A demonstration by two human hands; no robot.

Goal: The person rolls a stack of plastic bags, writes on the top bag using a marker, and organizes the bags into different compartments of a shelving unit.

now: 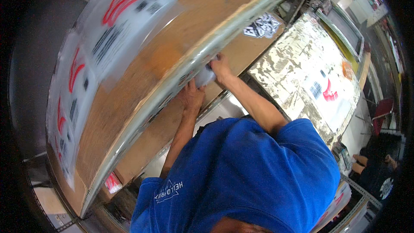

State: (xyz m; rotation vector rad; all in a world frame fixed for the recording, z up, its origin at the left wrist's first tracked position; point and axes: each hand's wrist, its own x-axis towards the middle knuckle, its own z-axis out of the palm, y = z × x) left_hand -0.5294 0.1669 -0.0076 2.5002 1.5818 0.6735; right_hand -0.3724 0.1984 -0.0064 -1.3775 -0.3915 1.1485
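Both hands at the edge of a wooden board

The left hand (191, 96) and right hand (221, 67) meet on a small pale cloth (204, 77) pressed to the metal-trimmed edge of a long wooden board (142, 82). Clear printed sheets (103, 39) with red and black marks lie along the board's far side. To the right stands a paint-flecked table (297, 60).

Paint-flecked table (282, 75), blue shirt (241, 177)

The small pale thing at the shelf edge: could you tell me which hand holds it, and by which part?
Both hands meet on the pale, cloth-like piece: the right hand grips its upper end, the left hand its lower. It is too blurred to identify.
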